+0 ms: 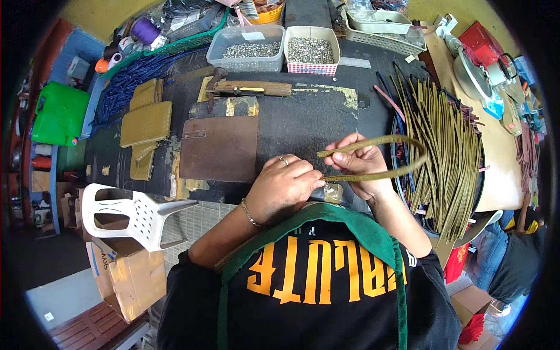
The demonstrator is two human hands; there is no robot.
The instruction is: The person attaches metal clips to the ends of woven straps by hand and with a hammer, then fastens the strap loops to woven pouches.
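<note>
An olive-gold strap [389, 139], narrow and rounded like a bag handle, is bent into a loop that bulges to the right. My right hand [364, 175] is closed on it, thumb and fingers pinching the strap near its upper end. The lower end reaches my left hand [283, 185], whose fingertips are pressed together at it; the exact grip there is partly hidden. Both hands are above the near edge of the black worktable [303, 128]. Left of my left hand lies a flat brown leather-like panel [219, 149].
Many similar olive straps [443, 157] lie heaped at right. A hammer [251, 88] rests beyond the panel, and woven olive pieces [146, 123] lie at left. Two tubs, one clear [219, 55] and one white [311, 34], hold small metal parts. A white chair [137, 216] stands at lower left.
</note>
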